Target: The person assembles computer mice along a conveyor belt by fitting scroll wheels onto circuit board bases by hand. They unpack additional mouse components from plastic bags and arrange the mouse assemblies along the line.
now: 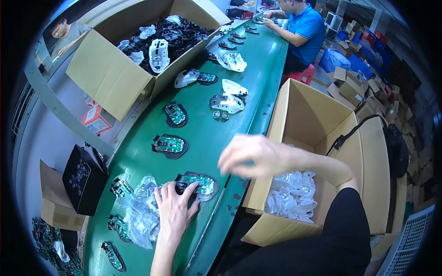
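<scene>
Sideways, the touched board (204, 184) (rounded end (215, 187) right).

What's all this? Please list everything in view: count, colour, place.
Bench: one, green, centre
Boards: several, green, on bench
Shells: several, whitish, on bench
Film: one heap, clear, on bench
Upper carton: one, brown, top left
Dark parts: many, black, in upper carton
Right carton: one, brown, beside bench
Plastic parts: many, clear, in right carton
Black box: one, black, left
Stool: one, red, upper right
Far cartons: many, brown, upper right
Workers: two, blue and grey tops, background
Left hand: one, bare, touching board
Right hand: one, bare, above bench
</scene>
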A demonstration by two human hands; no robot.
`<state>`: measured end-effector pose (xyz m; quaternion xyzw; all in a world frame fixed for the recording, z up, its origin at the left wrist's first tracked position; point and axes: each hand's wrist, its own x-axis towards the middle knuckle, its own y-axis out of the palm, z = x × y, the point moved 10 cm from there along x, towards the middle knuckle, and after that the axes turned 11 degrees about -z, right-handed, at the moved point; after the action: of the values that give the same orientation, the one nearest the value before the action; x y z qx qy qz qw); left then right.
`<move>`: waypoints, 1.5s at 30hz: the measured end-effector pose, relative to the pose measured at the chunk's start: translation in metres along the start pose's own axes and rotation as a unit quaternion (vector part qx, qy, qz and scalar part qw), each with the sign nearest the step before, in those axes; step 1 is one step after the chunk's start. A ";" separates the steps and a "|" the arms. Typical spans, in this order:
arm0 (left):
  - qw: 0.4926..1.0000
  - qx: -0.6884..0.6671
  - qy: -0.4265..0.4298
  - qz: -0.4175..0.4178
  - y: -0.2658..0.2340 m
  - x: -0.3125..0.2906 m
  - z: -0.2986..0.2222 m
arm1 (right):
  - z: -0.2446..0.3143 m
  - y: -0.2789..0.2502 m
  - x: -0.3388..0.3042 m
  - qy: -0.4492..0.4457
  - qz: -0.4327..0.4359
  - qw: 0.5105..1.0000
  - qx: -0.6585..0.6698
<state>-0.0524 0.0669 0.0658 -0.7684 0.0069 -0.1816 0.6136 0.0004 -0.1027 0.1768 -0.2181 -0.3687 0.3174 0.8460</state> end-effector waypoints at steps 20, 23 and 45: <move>0.999 0.002 0.033 -0.040 -0.006 -0.034 0.019 | 0.164 -0.002 -0.031 -0.021 0.131 0.845 0.517; 0.999 0.007 0.015 -0.044 -0.008 -0.036 0.020 | 0.163 -0.002 -0.031 -0.042 0.140 0.848 0.509; 0.999 0.028 -0.001 -0.024 0.000 -0.049 0.025 | -0.042 0.087 0.009 0.045 0.057 0.997 -0.014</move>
<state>-0.0909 0.1020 0.0484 -0.7510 -0.0172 -0.1951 0.6306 0.0042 -0.0407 0.1021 -0.2646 -0.3214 0.3495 0.8394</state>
